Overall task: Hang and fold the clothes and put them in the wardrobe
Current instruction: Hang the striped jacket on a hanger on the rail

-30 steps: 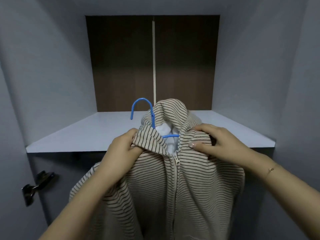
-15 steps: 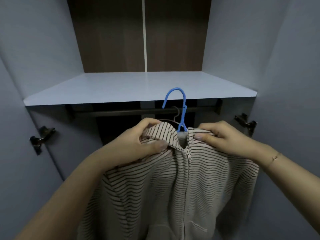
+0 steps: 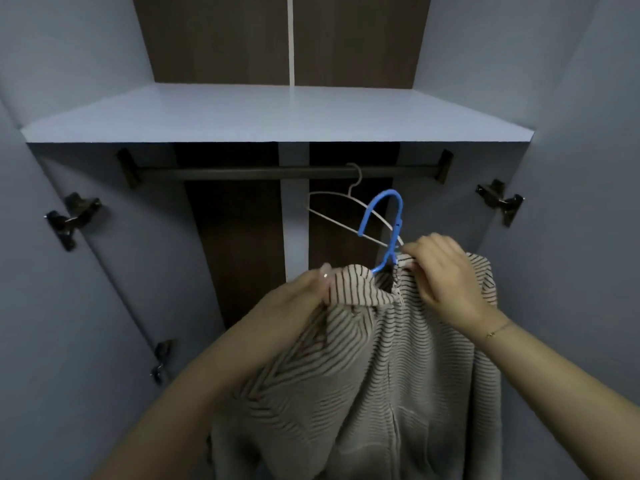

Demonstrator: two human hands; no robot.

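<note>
A beige zip hoodie with dark stripes (image 3: 398, 368) hangs on a blue hanger (image 3: 384, 223), whose hook stands free below the dark wardrobe rail (image 3: 242, 174). My left hand (image 3: 298, 299) grips the hoodie's left collar and shoulder. My right hand (image 3: 446, 275) holds the right collar at the base of the blue hook. The hanger's arms are hidden inside the garment.
An empty pale wire hanger (image 3: 346, 206) hangs on the rail just behind the blue hook. A pale shelf (image 3: 277, 116) lies above the rail. Door hinges sit on the left wall (image 3: 72, 220) and right wall (image 3: 498, 200). The rail's left part is bare.
The view has tilted down and the rail now shows fully. Both hands have carried the hoodie rightward and deeper into the wardrobe; the blue hook is now below the rail, beside the wire hanger.
</note>
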